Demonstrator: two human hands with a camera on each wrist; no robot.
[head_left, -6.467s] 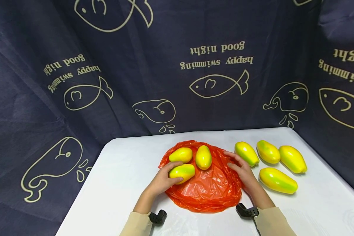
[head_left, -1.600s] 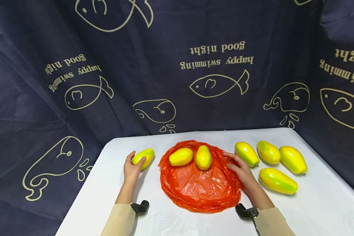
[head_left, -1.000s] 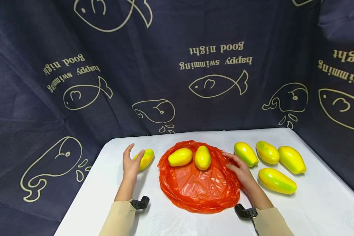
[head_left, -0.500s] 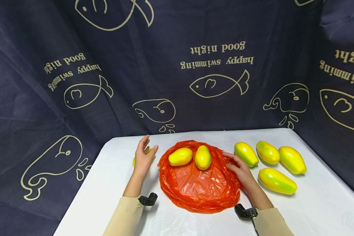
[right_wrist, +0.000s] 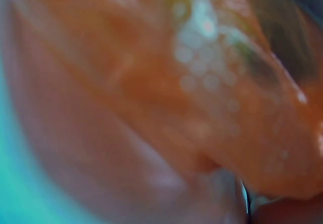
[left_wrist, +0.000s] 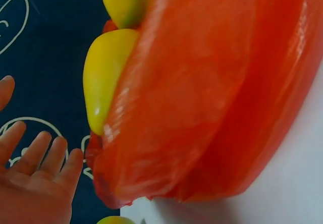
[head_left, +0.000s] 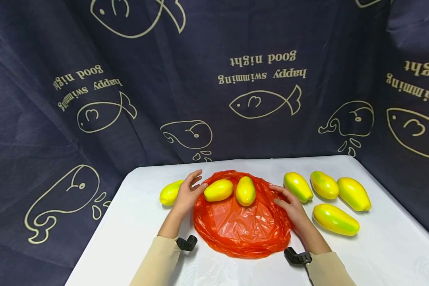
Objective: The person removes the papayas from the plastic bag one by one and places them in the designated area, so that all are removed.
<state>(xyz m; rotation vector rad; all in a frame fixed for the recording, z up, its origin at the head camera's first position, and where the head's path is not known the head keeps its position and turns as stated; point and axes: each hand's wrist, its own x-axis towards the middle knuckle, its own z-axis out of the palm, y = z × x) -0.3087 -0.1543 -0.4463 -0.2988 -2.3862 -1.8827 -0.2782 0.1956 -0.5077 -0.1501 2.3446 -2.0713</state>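
Observation:
A red plastic bag (head_left: pixel 248 234) lies spread on the white table, its rim bunched up around it. Two yellow-green papayas rest on it, a left papaya (head_left: pixel 218 190) and a right papaya (head_left: pixel 245 191). My left hand (head_left: pixel 186 194) is at the bag's left edge, thumb tip close beside the left papaya, holding nothing. In the left wrist view my left hand's fingers (left_wrist: pixel 39 156) are spread. A third papaya (head_left: pixel 170 193) lies on the table to its left, partly covered by the hand. My right hand (head_left: pixel 291 204) rests on the bag's right rim, thumb and forefinger apart.
Several more papayas lie right of the bag: a near papaya (head_left: pixel 336 219), with others, like the far-right papaya (head_left: pixel 354 194), behind it. A dark blue curtain (head_left: pixel 214 135) with fish drawings hangs behind the table (head_left: pixel 136 222). Blurred orange plastic (right_wrist: pixel 151 108) fills most of the right wrist view.
My left hand took a papaya from the bag to the table at left, let go of it and came back right to the bag's edge. My right hand stayed put.

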